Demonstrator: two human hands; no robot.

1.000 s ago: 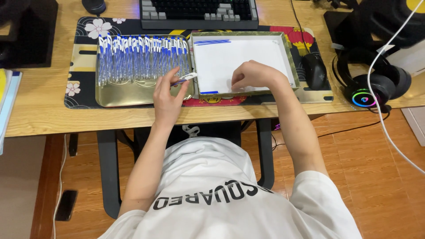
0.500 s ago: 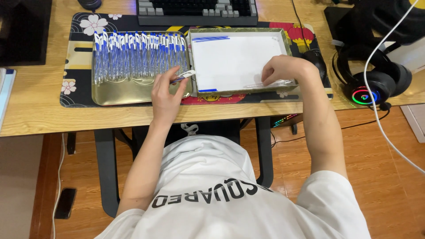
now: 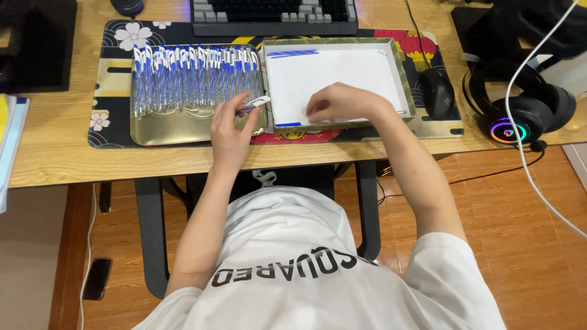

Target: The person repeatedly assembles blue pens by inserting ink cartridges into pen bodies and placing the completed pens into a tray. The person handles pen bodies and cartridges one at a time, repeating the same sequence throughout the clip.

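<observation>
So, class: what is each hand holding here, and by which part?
The left hand holds a blue-and-white pen by its lower end, fingertips pinching it. The right hand holds nothing; it rests flat on the white sheet.

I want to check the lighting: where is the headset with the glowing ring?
In the head view, the headset lies at the desk's right end, just right of the black mouse and beyond the right hand.

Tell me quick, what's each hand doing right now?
Left hand: closed on a blue and white pen over the gold tray.
Right hand: resting on the white paper, holding nothing visible.
</observation>
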